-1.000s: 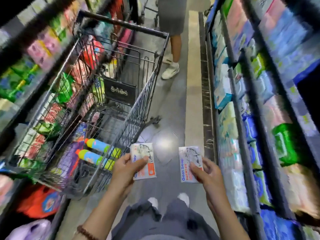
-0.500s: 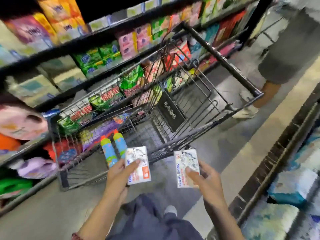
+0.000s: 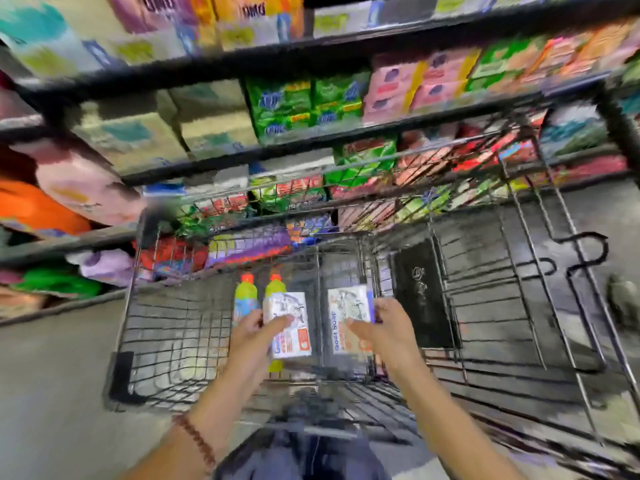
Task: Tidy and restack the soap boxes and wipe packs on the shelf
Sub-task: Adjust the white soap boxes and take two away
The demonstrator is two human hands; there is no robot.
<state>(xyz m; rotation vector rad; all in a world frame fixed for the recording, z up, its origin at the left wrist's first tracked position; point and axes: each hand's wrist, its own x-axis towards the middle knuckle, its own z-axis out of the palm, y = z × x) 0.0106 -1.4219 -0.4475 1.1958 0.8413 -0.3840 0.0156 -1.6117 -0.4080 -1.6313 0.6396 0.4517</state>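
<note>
Thumb-and-finger hold on both: left hand gripped the left soap box, right hand the right soap box — long axes upright, side by side, over the cart. Shelf ran ahead beyond the cart — neither hand clearly nearer.

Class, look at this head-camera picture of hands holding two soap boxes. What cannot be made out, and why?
- Head view, shelf packs: motion blur smears their labels.
- Left soap box: the left hand covers its lower left; small print is blurred.
- Right soap box: the right hand covers its lower right part.
- Bottles: partly behind the left hand and box.
- Grey shape at the right edge: too blurred to identify.
</note>
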